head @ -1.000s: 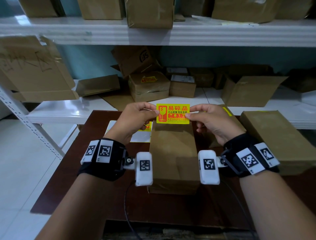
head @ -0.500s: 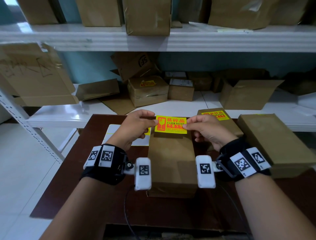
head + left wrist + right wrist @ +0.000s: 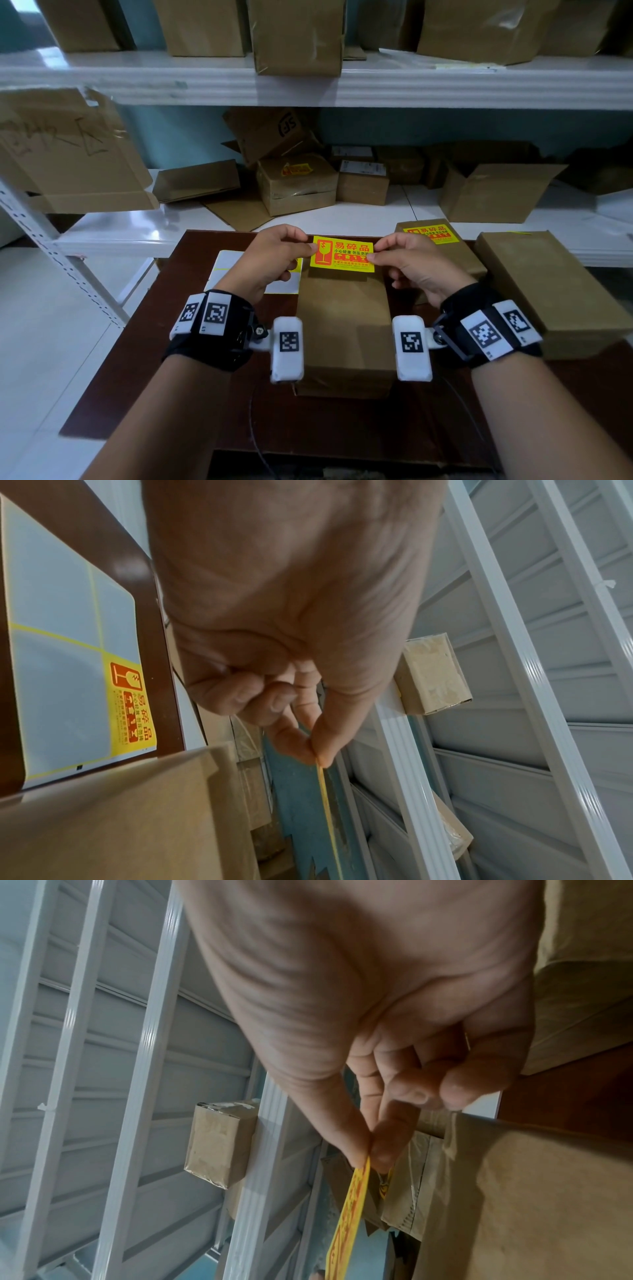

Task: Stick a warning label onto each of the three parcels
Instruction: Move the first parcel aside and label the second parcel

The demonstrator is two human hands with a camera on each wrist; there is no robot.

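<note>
A yellow and red warning label point(image 3: 342, 254) hangs stretched flat between my two hands, just above the far end of the middle brown parcel point(image 3: 344, 329). My left hand point(image 3: 274, 255) pinches its left edge between thumb and forefinger; my right hand point(image 3: 407, 257) pinches its right edge. In the wrist views the label point(image 3: 327, 799) point(image 3: 349, 1213) shows edge-on, held clear of the parcel top point(image 3: 113, 815) point(image 3: 534, 1199). A second parcel point(image 3: 442, 246) behind my right hand bears a label point(image 3: 431, 233). A third, larger parcel point(image 3: 551, 287) lies at the right.
The label backing sheet point(image 3: 233, 274) point(image 3: 61, 653) lies on the brown table point(image 3: 164, 359) left of the middle parcel, one label left on it. White shelves point(image 3: 308, 82) with several cardboard boxes stand behind the table. A black cable point(image 3: 257, 431) trails near the front edge.
Both hands have brought the label down and slightly away from me, from held up before the shelf to just over the far end of the middle parcel.
</note>
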